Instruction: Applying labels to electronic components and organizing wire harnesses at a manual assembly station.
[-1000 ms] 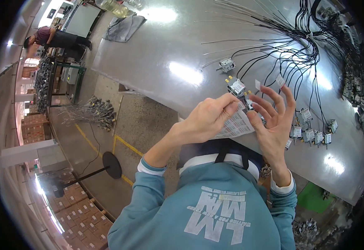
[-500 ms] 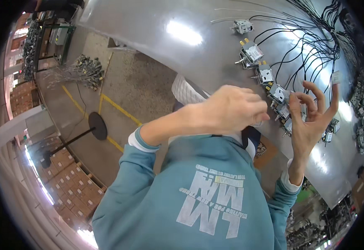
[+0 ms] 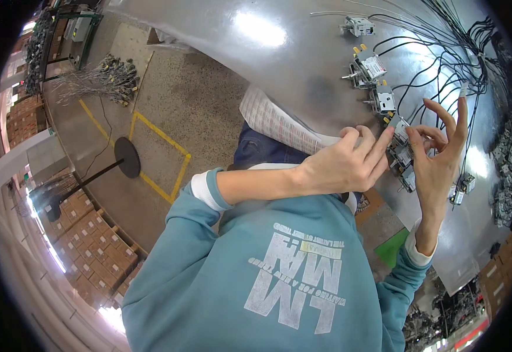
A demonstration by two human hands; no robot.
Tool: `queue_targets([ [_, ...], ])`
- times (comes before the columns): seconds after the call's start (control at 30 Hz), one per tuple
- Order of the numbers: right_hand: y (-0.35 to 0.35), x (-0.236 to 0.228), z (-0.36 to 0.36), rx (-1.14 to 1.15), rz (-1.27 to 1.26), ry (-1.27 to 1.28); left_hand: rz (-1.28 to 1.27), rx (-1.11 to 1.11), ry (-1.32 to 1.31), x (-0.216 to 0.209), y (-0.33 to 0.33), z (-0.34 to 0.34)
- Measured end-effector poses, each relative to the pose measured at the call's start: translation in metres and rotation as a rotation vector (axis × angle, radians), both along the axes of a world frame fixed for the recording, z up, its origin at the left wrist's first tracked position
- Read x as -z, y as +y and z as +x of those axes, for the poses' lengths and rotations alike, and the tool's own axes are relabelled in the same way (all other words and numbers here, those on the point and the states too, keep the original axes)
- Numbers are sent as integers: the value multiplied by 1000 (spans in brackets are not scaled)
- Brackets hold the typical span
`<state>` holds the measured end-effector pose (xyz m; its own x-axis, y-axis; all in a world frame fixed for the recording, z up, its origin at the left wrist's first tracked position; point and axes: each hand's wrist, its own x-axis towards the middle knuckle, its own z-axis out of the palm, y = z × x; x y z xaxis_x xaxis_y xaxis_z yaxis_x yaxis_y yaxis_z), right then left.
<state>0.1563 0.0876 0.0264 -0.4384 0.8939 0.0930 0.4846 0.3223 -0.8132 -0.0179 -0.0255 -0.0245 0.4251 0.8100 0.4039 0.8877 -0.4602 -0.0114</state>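
My left hand reaches over my lap with its fingers bent together and fingertips against a small boxy metal thermostat. Anything pinched in those fingertips is too small to make out. Opposite it, my right hand pinches that thermostat's edge between thumb and a bent finger. Its other fingers are raised, and a white piece sits at one fingertip. More thermostats with shafts and yellow terminals lie in a row: one above, another farther up. A printed label sheet hangs across my lap.
The shiny metal table spans the upper right. Black cables run from the thermostats into a bundle, with a heap of parts at the right. A round black stand base and stacked cartons are on the left.
My left hand has moved right and slightly down, reaching the thermostat beside my right hand. More of the label sheet shows now. My right hand has shifted little.
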Motion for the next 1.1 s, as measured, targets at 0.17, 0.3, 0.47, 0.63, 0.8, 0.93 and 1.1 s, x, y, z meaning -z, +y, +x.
queue_targets([
  [0.17, 2, 1, -2, 27, 6, 62, 41, -34, -17, 5, -2, 9],
  [0.3, 2, -1, -4, 11, 28, -37, 29, -34, -35, 4, -1, 11],
  [0.47, 4, 1, 0, -4, 54, -81, -21, 27, 28, -1, 5, 11],
  [0.63, 7, 3, 0, -59, 112, -105, -8, 4, 36, 2, 6, 17],
  [0.8, 10, 10, -1, -154, 224, -145, 24, 9, 63, 1, 11, 20],
  [0.93, 22, 12, 12, -155, 478, -213, -17, 7, 44, -2, 14, 21],
  [1.1, 6, -3, -1, 44, 18, 114, -39, 19, -229, 9, 20, 26],
])
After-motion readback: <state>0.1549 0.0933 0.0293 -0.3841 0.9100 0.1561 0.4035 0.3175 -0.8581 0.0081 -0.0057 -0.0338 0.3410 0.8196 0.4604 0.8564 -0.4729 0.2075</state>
